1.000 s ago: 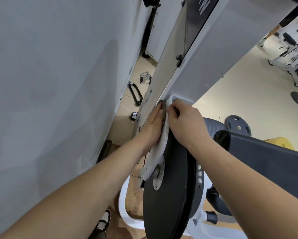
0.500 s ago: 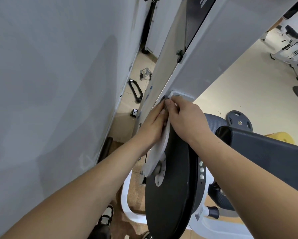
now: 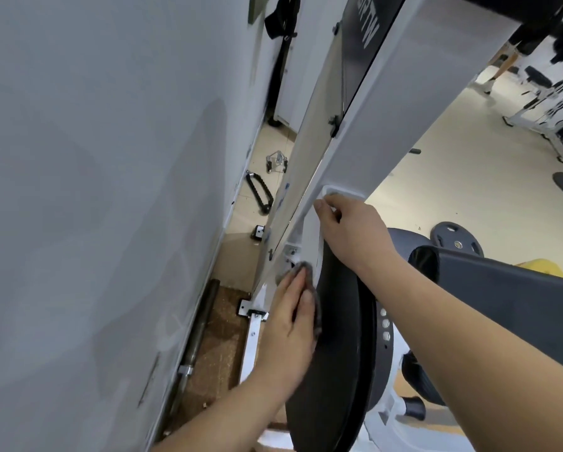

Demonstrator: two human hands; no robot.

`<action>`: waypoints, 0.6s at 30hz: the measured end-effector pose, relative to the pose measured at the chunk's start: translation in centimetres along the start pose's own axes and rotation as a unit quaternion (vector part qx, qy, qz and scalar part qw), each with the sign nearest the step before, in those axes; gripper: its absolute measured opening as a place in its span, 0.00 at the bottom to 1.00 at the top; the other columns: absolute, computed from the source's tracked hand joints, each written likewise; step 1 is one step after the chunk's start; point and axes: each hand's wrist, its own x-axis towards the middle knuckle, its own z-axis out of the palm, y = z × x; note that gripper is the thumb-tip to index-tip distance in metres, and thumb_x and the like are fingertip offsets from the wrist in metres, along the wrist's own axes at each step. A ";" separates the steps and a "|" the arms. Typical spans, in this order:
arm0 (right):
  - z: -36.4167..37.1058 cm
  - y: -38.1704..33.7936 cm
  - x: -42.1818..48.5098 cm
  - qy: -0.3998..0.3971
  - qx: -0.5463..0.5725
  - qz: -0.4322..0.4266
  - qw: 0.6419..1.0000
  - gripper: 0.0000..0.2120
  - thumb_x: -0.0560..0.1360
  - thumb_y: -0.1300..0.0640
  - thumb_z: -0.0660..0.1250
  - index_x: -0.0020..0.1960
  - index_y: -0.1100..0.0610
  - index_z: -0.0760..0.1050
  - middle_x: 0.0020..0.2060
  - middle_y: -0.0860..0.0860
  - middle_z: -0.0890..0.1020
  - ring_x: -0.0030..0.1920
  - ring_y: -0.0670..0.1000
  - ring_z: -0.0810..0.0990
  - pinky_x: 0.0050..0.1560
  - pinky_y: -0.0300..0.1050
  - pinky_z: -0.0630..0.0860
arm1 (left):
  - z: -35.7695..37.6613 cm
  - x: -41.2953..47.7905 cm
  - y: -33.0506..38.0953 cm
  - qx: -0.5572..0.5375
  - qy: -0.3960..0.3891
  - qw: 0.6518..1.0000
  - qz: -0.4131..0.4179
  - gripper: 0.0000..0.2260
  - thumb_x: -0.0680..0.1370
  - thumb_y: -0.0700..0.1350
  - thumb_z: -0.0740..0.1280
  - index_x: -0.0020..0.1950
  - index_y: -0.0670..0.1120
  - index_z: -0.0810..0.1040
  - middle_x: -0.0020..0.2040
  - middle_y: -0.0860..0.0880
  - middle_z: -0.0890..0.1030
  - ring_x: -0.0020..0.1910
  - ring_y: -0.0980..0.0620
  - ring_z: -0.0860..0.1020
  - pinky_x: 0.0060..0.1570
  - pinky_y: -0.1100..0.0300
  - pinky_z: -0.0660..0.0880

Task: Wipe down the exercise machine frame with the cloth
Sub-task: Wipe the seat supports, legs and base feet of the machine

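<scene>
1. Your left hand (image 3: 291,324) has slid down the white plate since half a second ago, away from your right hand (image 3: 350,230). The right hand has kept its place by the rectangular bracket (image 3: 337,190).
2. Your left hand lies flat, fingers nearly straight and close together. It presses the cloth (image 3: 301,268) against the lower part of the exercise machine frame (image 3: 404,109) and does not curl round it.
3. Your right hand is clenched on the frame's edge just below the bracket. Its fingers are bent over that edge and the thumb tip points towards the wall side.
4. You can see the grey cloth bunched just past your left fingertips. It also shows as a dark strip along the side of that hand nearest the black disc (image 3: 335,370). The rest of it is hidden under your palm.
5. That disc stands on edge, just right of your left hand and beneath your right forearm. Whether the cloth touches it cannot be told.
6. To your left a grey wall (image 3: 94,190) runs close beside the frame, with a metal bar (image 3: 198,337) lying along its foot.
7. Further along that narrow gap a black handle (image 3: 257,194) lies on the floor.
8. To your right the pale floor (image 3: 453,164) opens out. A weight plate (image 3: 456,244) lies flat there, and a black padded roller (image 3: 502,288) crosses in front of it.
</scene>
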 end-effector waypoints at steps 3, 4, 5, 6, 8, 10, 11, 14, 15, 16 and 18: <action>-0.4 -0.6 -0.3 0.012 0.023 0.014 1.000 0.25 0.84 0.39 0.55 0.36 0.51 0.73 0.34 0.50 0.78 0.41 0.56 0.78 0.43 0.49 0.73 | -0.1 5.6 3.0 0.007 -0.062 0.997 0.038 0.21 0.86 0.57 0.57 0.80 0.60 0.64 0.78 0.64 0.64 0.76 0.68 0.60 0.79 0.59 0.57; -0.6 -0.8 -0.5 0.013 0.029 0.016 0.999 0.27 0.84 0.38 0.54 0.35 0.52 0.74 0.34 0.51 0.79 0.40 0.55 0.78 0.43 0.49 0.74 | -0.3 6.6 3.1 0.004 -0.072 0.997 0.038 0.22 0.86 0.58 0.55 0.81 0.60 0.63 0.79 0.64 0.64 0.75 0.70 0.60 0.79 0.60 0.57; -0.7 -0.9 -0.6 0.016 0.035 0.016 0.999 0.28 0.84 0.37 0.54 0.36 0.54 0.75 0.33 0.52 0.80 0.39 0.55 0.79 0.43 0.49 0.75 | -0.3 6.7 2.8 0.003 -0.073 0.997 0.031 0.22 0.86 0.58 0.53 0.81 0.59 0.62 0.79 0.63 0.63 0.74 0.72 0.61 0.78 0.64 0.57; -0.8 -0.9 -0.8 0.022 0.043 0.013 0.999 0.30 0.84 0.37 0.54 0.36 0.57 0.76 0.33 0.53 0.80 0.38 0.55 0.79 0.42 0.50 0.76 | -0.4 6.0 2.3 0.003 -0.069 0.997 0.026 0.21 0.87 0.57 0.52 0.81 0.59 0.62 0.79 0.63 0.63 0.73 0.74 0.61 0.77 0.66 0.57; -1.1 -1.1 -1.5 0.044 0.048 0.011 0.998 0.31 0.85 0.38 0.54 0.34 0.59 0.73 0.29 0.54 0.77 0.33 0.53 0.75 0.36 0.49 0.71 | -0.1 2.1 1.0 0.003 -0.031 0.999 0.014 0.20 0.87 0.55 0.53 0.81 0.58 0.63 0.78 0.64 0.65 0.75 0.71 0.61 0.77 0.66 0.57; -1.4 -1.3 -2.2 0.079 0.022 0.014 0.997 0.30 0.85 0.40 0.54 0.31 0.57 0.66 0.27 0.52 0.72 0.30 0.52 0.70 0.32 0.47 0.63 | 0.3 -2.5 0.3 0.008 0.011 1.000 0.001 0.19 0.87 0.52 0.55 0.79 0.60 0.65 0.75 0.68 0.65 0.74 0.73 0.60 0.71 0.76 0.56; -1.6 -1.4 -2.6 0.093 0.012 0.013 0.996 0.29 0.86 0.41 0.55 0.30 0.55 0.64 0.26 0.51 0.70 0.29 0.51 0.68 0.30 0.47 0.60 | 0.5 -3.5 0.2 0.009 0.019 1.000 0.002 0.19 0.87 0.52 0.56 0.79 0.60 0.65 0.74 0.70 0.65 0.73 0.74 0.60 0.68 0.80 0.55; -2.0 -1.1 -3.9 0.104 0.051 -0.012 0.993 0.27 0.86 0.44 0.58 0.30 0.53 0.63 0.25 0.49 0.69 0.28 0.48 0.68 0.31 0.46 0.62 | 0.0 0.0 1.7 0.043 -0.012 0.999 0.025 0.20 0.87 0.52 0.55 0.79 0.58 0.64 0.75 0.64 0.66 0.74 0.67 0.63 0.72 0.73 0.59; -2.0 -0.7 -4.4 0.102 0.075 -0.017 0.992 0.25 0.85 0.45 0.59 0.31 0.53 0.65 0.26 0.49 0.69 0.29 0.48 0.68 0.32 0.46 0.64 | -0.2 2.3 2.6 0.042 -0.035 0.998 0.017 0.20 0.87 0.53 0.54 0.80 0.57 0.64 0.76 0.61 0.67 0.75 0.64 0.64 0.72 0.71 0.60; -2.1 -0.3 -5.1 0.103 0.093 -0.024 0.990 0.24 0.85 0.45 0.59 0.32 0.54 0.67 0.27 0.49 0.71 0.30 0.48 0.69 0.33 0.47 0.65 | -0.4 4.3 3.7 0.035 -0.057 0.998 0.004 0.20 0.87 0.54 0.53 0.80 0.56 0.64 0.77 0.60 0.67 0.76 0.61 0.64 0.71 0.71 0.60; -2.4 0.4 -6.7 0.115 0.101 -0.041 0.987 0.21 0.85 0.47 0.60 0.36 0.53 0.73 0.32 0.49 0.75 0.36 0.47 0.73 0.38 0.45 0.66 | -0.4 6.8 4.7 0.012 -0.073 0.997 -0.013 0.21 0.87 0.55 0.52 0.81 0.57 0.63 0.79 0.58 0.66 0.77 0.58 0.63 0.74 0.64 0.59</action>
